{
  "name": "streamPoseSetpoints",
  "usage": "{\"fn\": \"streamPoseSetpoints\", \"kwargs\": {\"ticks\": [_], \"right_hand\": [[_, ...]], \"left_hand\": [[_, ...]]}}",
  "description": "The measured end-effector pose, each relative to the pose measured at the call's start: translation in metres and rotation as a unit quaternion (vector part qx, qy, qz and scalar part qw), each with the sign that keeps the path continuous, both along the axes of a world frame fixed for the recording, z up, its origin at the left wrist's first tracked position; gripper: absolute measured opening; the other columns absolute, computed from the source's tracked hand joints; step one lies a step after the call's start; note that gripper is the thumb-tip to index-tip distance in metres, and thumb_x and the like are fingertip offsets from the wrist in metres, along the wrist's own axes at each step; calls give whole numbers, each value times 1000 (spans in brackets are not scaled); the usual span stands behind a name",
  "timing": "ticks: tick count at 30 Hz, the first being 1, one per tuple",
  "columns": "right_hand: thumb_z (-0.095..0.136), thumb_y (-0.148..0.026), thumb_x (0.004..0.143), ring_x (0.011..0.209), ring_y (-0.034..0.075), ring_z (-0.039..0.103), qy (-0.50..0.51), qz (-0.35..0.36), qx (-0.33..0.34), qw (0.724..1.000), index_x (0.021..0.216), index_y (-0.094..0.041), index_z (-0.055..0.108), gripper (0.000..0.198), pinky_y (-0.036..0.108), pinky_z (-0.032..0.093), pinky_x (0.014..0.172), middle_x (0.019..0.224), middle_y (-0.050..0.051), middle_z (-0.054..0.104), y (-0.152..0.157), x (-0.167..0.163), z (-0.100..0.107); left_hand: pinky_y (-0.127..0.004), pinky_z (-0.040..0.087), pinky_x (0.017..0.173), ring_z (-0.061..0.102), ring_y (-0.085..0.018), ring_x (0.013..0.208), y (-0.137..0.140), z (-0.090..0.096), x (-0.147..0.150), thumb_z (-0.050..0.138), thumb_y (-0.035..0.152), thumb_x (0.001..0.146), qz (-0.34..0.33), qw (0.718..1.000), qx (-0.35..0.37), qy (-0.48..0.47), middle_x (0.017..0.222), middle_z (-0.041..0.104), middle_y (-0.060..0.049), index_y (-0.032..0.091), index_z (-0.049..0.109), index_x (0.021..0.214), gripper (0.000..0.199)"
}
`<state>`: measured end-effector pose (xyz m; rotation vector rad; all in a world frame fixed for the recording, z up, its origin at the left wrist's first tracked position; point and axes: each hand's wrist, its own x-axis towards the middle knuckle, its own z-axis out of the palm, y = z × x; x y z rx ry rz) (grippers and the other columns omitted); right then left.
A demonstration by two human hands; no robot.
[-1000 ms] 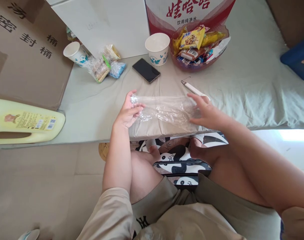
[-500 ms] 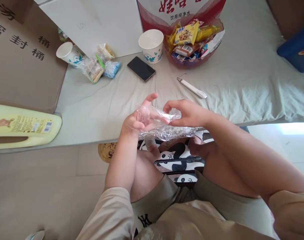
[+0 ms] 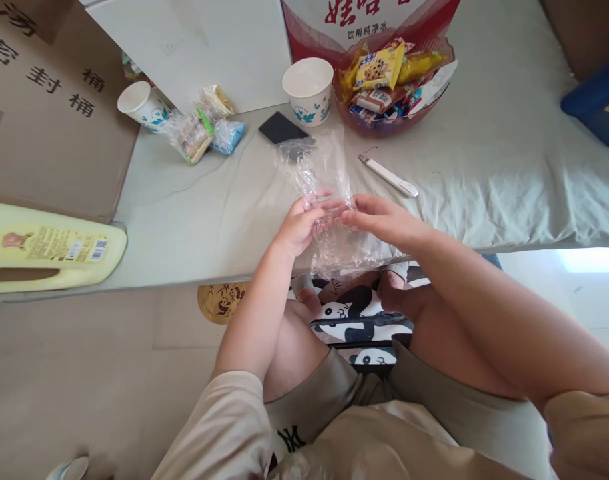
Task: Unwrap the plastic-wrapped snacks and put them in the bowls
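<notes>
Two hands on one piece of clear plastic film (image 3: 324, 170), bunched in the middle, spread out at both ends. Left hand (image 3: 307, 223): fingers half curled, thumb slightly apart from them, film caught between. Right hand (image 3: 381, 217): thumb and forefinger nearly together at the film's right side, pinching it; other fingers bent, partly hidden. Can't tell how firm either grip is. Fingertips of both hands sit just beside each other.

Film is at the front edge of the cloth-covered table (image 3: 199, 213). Near end reaches that edge; can't tell how much hangs past it. Far end overlaps the near part of the black smartphone (image 3: 279, 127).

Right side is tighter: white utility knife (image 3: 388, 175) lies at a slant just beyond the right hand. Past the film's far end: upright paper cup (image 3: 309, 100), then the snack-filled glass bowl (image 3: 391, 127) just right of it.

Left side is roomier: wide stretch of cloth between left hand and the yellow bottle (image 3: 79, 243), which lies along the front edge. Wrapped snacks (image 3: 194, 140) and a tilted paper cup (image 3: 139, 100) sit farther back, near the cardboard box (image 3: 69, 160).
</notes>
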<state>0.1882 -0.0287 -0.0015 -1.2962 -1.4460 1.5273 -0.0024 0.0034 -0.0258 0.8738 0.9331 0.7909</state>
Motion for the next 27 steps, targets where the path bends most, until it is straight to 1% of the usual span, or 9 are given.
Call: {"fn": "streamPoseSetpoints", "kwargs": {"ticks": [3, 6, 8, 11, 13, 18, 20, 25, 27], "right_hand": [[70, -50, 84, 95, 21, 66, 23, -5, -43, 999, 92, -21, 66, 31, 33, 51, 78, 98, 6, 73, -2, 8, 5], [73, -47, 83, 76, 17, 67, 54, -29, -95, 994, 89, -22, 58, 30, 30, 51, 66, 85, 4, 72, -2, 9, 4], [74, -42, 82, 64, 14, 65, 74, -38, -118, 990, 84, -22, 53, 29, 27, 49, 59, 76, 2, 71, -1, 8, 2], [76, -31, 80, 60, 14, 65, 90, -51, -130, 986, 78, -22, 48, 29, 25, 47, 54, 70, 1, 69, -1, 4, -1], [77, -26, 78, 62, 16, 67, 100, -46, -143, 984, 81, -23, 49, 29, 25, 48, 53, 69, 1, 70, -2, 2, -2], [76, -40, 79, 66, 19, 69, 155, 48, -220, 962, 85, -22, 56, 28, 28, 51, 54, 74, 6, 72, -6, -4, -2], [76, -40, 79, 60, 16, 65, 175, 49, -201, 963, 85, -22, 56, 28, 27, 48, 51, 69, 4, 69, -5, -7, -3], [71, -35, 82, 50, 12, 56, 228, -27, -58, 972, 107, -28, 56, 31, 24, 42, 49, 64, -7, 62, -1, -9, -5], [71, -34, 81, 52, 10, 57, 251, -27, -36, 967, 97, -27, 57, 23, 25, 43, 52, 69, -7, 63, -1, -9, -5]], "left_hand": [[-42, 54, 100, 72, -24, 109, 1, 2, -2, 68, 14, 73, -49, 999, -1, 7, 114, 76, -7, 21, 66, 109, 36], [-37, 57, 92, 74, -22, 101, 1, 7, -7, 68, 13, 73, -105, 994, -5, 15, 121, 74, -7, 21, 66, 109, 37], [-31, 58, 78, 76, -19, 87, 1, 9, -10, 68, 16, 75, -122, 992, -15, 42, 112, 76, -8, 21, 65, 113, 38], [-21, 50, 54, 70, -14, 60, 2, 10, -16, 63, 23, 79, -98, 990, -18, 104, 82, 76, -5, 18, 62, 117, 38], [-19, 42, 44, 64, -12, 48, 3, 11, -20, 61, 28, 82, -62, 989, -1, 133, 66, 71, -1, 17, 61, 118, 38], [-18, 38, 39, 59, -10, 41, -1, 17, -30, 61, 34, 82, -51, 991, 54, 112, 58, 66, 4, 22, 59, 118, 38], [-18, 37, 38, 58, -10, 39, -4, 19, -33, 61, 34, 82, -65, 991, 59, 102, 56, 65, 5, 23, 60, 115, 35], [-17, 36, 36, 55, -9, 36, -2, 18, -36, 62, 32, 80, -29, 993, 68, 89, 53, 62, 7, 22, 61, 105, 27], [-17, 37, 37, 56, -9, 37, 1, 17, -36, 65, 33, 79, -9, 995, 66, 80, 54, 62, 6, 21, 61, 100, 25]]}}
